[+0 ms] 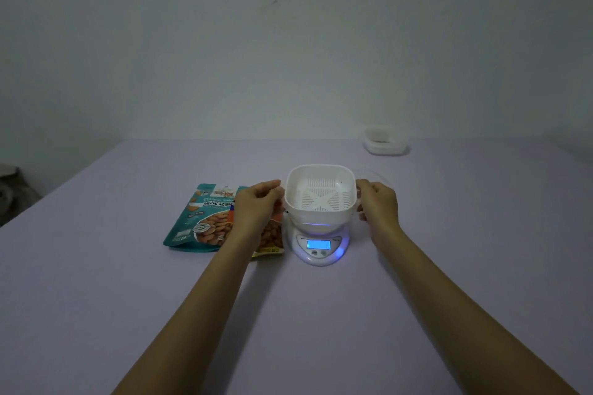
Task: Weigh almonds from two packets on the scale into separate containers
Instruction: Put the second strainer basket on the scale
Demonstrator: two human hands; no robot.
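Left hand and right hand curl at opposite rims of the tub, which sits on the scale — can't tell if they actually pinch it. Looks like light, thin plastic — I'd hold both rims gently. Teal packet lies just left.

The left forearm shows from the lower left of the frame and the right forearm from the lower right. Both are bare to the frame's edge, long and slim, narrowing to the wrist. The left hand and right hand, mid-frame, are bare too; dim light blurs finer detail.
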